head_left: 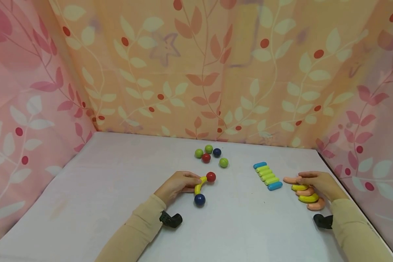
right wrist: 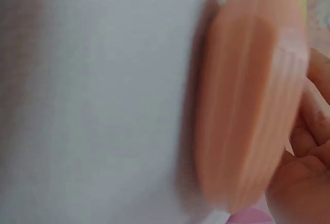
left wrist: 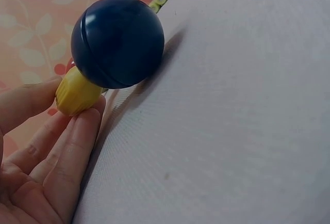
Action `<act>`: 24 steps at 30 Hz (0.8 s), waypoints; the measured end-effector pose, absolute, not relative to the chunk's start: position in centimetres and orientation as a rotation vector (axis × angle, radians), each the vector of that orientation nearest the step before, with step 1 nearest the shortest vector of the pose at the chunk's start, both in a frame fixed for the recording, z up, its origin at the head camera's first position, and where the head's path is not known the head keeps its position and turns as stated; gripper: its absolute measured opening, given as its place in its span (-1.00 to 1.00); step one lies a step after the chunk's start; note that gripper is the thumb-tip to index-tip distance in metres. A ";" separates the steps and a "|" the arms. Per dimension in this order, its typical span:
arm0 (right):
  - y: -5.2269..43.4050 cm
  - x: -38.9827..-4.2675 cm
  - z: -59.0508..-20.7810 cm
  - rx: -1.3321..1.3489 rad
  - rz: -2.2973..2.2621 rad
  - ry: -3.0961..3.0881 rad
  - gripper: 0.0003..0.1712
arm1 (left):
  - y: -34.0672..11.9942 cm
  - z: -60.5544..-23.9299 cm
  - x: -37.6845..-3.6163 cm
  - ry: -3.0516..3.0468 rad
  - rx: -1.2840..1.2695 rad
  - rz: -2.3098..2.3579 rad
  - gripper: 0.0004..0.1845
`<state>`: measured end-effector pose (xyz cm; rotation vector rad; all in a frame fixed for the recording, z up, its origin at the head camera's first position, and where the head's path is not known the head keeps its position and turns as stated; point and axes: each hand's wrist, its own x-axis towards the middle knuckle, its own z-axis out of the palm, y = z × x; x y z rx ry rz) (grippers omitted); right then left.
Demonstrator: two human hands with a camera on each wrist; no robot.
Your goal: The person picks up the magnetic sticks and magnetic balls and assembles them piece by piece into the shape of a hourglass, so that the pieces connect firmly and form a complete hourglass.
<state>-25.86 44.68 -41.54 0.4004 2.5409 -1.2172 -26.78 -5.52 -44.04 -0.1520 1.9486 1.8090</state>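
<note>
My left hand (head_left: 180,185) pinches a yellow curved rod (head_left: 199,185) between thumb and fingers. One end of the rod meets a red ball (head_left: 211,177), the other a dark blue ball (head_left: 199,199). Up close in the left wrist view, the blue ball (left wrist: 118,42) sits against the rod's ribbed yellow end (left wrist: 78,94). On the right, my right hand (head_left: 321,183) pinches the right end of the farthest peach curved rod (head_left: 290,180). Below it lie more peach and yellow curved rods (head_left: 308,198) in a row. A peach rod (right wrist: 250,100) hides the right fingertips in the right wrist view.
Behind the left hand several balls lie grouped, including a green ball (head_left: 223,162) and another red ball (head_left: 206,158). Short straight rods, yellow-green (head_left: 268,177) with a blue one (head_left: 275,186) at each end, form a row. Patterned curtains (head_left: 196,72) enclose the white table (head_left: 95,174).
</note>
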 end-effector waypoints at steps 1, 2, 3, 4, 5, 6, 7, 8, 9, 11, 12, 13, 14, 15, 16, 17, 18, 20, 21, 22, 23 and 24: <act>44.6 -25.9 -41.4 0.393 -1.188 2.552 -0.08 | -5.5 -44.1 -26.8 1.948 -0.153 1.807 -0.72; 44.5 -25.9 -41.3 0.388 -1.195 2.533 -0.09 | -5.5 -44.1 -26.8 1.949 -0.153 1.805 -0.72; 44.3 -25.9 -41.2 0.400 -1.204 2.508 -0.10 | -5.5 -44.1 -26.9 1.949 -0.150 1.805 -0.72; 44.1 -25.8 -41.1 0.404 -1.218 2.480 -0.11 | -5.5 -44.2 -26.9 1.949 -0.151 1.805 -0.71; 43.9 -25.8 -40.9 0.412 -1.234 2.457 -0.12 | -5.5 -44.2 -26.9 1.951 -0.149 1.805 -0.71; 43.7 -25.7 -40.8 0.412 -1.245 2.441 -0.12 | -5.5 -44.2 -26.9 1.952 -0.150 1.805 -0.71; 43.5 -25.6 -40.7 0.424 -1.265 2.416 -0.13 | -5.5 -44.2 -26.9 1.954 -0.145 1.805 -0.71; 43.4 -25.5 -40.7 0.433 -1.296 2.388 -0.13 | -5.5 -44.2 -26.8 1.951 -0.145 1.807 -0.71; 43.2 -25.4 -40.6 0.449 -1.300 2.381 -0.13 | -5.5 -44.2 -26.8 1.952 -0.143 1.808 -0.71; 42.9 -25.3 -40.5 0.467 -1.315 2.374 -0.15 | -5.5 -44.2 -26.8 1.957 -0.134 1.809 -0.71; 42.9 -25.3 -40.5 0.459 -1.298 2.389 -0.16 | -5.5 -44.2 -26.7 1.958 -0.132 1.808 -0.71; 42.8 -25.3 -40.5 0.456 -1.294 2.392 -0.16 | -5.5 -44.2 -26.7 1.960 -0.132 1.807 -0.71; 42.7 -25.3 -40.5 0.452 -1.294 2.390 -0.16 | -5.5 -44.2 -26.7 1.960 -0.135 1.808 -0.72; 42.7 -25.3 -40.6 0.450 -1.286 2.398 -0.17 | -5.5 -44.2 -26.7 1.961 -0.135 1.809 -0.72; 42.6 -25.3 -40.6 0.443 -1.272 2.411 -0.16 | -5.5 -44.2 -26.7 1.962 -0.137 1.809 -0.72; 42.5 -25.3 -40.6 0.428 -1.265 2.421 -0.16 | -5.5 -44.2 -26.7 1.959 -0.143 1.810 -0.72; 42.5 -25.3 -40.6 0.427 -1.263 2.420 -0.16 | -5.5 -44.1 -26.7 1.959 -0.144 1.808 -0.72; 42.2 -25.2 -40.6 0.477 -1.298 2.380 -0.18 | -5.5 -44.1 -26.7 1.961 -0.141 1.809 -0.71; 42.0 -25.2 -40.6 0.505 -1.311 2.365 -0.19 | -5.5 -44.1 -26.7 1.961 -0.143 1.809 -0.71; 41.9 -25.2 -40.6 0.527 -1.319 2.351 -0.19 | -5.5 -44.1 -26.7 1.961 -0.145 1.809 -0.71; 41.8 -25.1 -40.5 0.545 -1.325 2.342 -0.19 | -5.5 -44.1 -26.7 1.963 -0.142 1.809 -0.71; 41.6 -25.1 -40.5 0.572 -1.327 2.337 -0.18 | -5.5 -44.1 -26.7 1.962 -0.138 1.811 -0.71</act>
